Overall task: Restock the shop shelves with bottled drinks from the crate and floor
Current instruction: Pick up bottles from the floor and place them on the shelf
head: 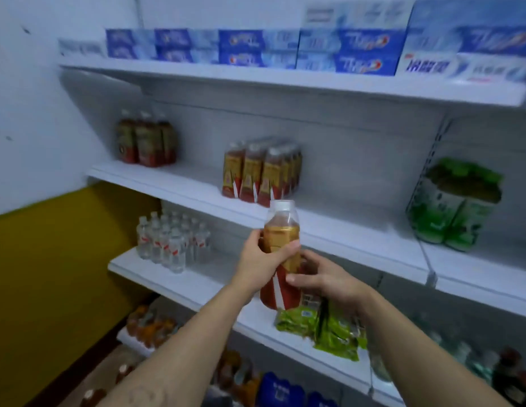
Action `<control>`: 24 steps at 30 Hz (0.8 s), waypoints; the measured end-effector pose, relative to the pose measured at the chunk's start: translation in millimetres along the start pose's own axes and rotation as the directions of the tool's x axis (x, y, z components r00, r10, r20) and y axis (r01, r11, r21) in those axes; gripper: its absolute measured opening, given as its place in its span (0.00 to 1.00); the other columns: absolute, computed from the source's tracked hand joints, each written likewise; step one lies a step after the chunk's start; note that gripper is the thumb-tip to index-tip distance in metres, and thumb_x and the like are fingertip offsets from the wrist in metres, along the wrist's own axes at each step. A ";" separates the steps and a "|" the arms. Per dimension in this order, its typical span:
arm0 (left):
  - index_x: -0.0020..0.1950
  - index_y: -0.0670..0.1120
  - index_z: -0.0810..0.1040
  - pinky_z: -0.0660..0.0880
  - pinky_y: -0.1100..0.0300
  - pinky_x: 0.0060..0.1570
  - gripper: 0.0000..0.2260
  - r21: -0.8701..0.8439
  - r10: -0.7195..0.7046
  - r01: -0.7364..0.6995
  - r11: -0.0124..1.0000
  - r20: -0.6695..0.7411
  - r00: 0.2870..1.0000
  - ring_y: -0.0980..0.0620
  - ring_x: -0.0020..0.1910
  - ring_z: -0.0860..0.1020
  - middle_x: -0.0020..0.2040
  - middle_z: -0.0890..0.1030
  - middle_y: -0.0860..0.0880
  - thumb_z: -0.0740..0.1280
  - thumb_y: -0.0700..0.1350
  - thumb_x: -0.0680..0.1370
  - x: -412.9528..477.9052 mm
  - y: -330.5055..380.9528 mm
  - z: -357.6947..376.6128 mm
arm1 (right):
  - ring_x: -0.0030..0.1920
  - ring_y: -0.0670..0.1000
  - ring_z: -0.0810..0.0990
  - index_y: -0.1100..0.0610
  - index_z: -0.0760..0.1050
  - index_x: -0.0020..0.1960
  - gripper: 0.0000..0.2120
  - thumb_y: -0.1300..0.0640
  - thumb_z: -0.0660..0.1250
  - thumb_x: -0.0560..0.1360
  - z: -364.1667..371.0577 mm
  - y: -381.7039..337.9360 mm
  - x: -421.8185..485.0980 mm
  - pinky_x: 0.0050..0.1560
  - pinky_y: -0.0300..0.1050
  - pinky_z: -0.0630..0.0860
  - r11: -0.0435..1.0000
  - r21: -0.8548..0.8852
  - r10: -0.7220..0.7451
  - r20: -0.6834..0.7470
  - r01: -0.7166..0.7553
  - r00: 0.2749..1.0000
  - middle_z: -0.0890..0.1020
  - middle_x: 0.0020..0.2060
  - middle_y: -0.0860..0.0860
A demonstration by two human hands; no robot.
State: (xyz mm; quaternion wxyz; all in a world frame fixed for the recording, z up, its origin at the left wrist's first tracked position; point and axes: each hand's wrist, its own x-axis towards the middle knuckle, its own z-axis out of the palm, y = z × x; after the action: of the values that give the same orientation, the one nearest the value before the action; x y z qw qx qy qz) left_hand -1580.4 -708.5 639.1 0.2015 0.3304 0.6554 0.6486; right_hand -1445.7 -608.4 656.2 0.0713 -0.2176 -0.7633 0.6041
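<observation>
I hold one amber tea bottle [281,230] with a white cap and a gold-and-red label upright in front of the shelves. My left hand [260,259] grips its middle from the left. My right hand [320,277] holds its lower part from the right, fingers curled round the label. On the shelf [173,179] just behind and above stand several matching tea bottles [261,174] in rows. A darker trio of tea bottles [146,142] stands at that shelf's left end.
Green-labelled bottles [452,207] stand at the right. Small water bottles [170,242] fill the left of the lower shelf [144,274], green packets [326,327] lie under my right hand. Blue boxes [256,48] line the top shelf. More bottles [150,324] stand low down.
</observation>
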 end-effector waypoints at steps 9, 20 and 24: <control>0.58 0.50 0.69 0.77 0.50 0.56 0.38 0.256 0.214 -0.180 0.950 -0.110 0.971 0.52 0.53 0.78 0.53 0.78 0.51 0.76 0.67 0.56 20.8 91.1 -10.3 | 0.51 0.46 0.80 0.49 0.69 0.62 0.31 0.52 0.80 0.64 18.1 -85.2 -2.2 0.44 0.35 0.75 0.867 -0.475 -0.325 -0.312 0.150 0.893 0.80 0.50 0.44; 0.56 0.48 0.67 0.75 0.53 0.55 0.33 0.411 0.234 -0.149 0.899 -0.164 0.958 0.49 0.54 0.75 0.54 0.74 0.50 0.77 0.63 0.63 23.7 101.1 76.2 | 0.48 0.50 0.81 0.49 0.72 0.57 0.21 0.48 0.74 0.68 -43.1 -58.4 -1.3 0.50 0.50 0.81 0.862 -0.508 -0.292 -0.486 0.006 0.824 0.82 0.47 0.47; 0.61 0.50 0.67 0.72 0.58 0.55 0.30 0.358 0.221 -0.189 0.915 -0.050 0.974 0.52 0.56 0.74 0.57 0.73 0.51 0.78 0.58 0.66 37.9 97.8 96.0 | 0.50 0.52 0.80 0.52 0.70 0.58 0.25 0.54 0.76 0.66 -75.4 -43.6 6.3 0.51 0.51 0.80 0.902 -0.431 -0.249 -0.533 -0.007 0.809 0.81 0.50 0.50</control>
State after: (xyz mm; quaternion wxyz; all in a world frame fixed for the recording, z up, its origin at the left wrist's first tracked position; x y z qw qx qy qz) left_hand -1523.7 -619.2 734.0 0.0408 0.3984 0.7307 0.5529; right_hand -1434.0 -546.2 716.4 0.2903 -0.3497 -0.8279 0.3286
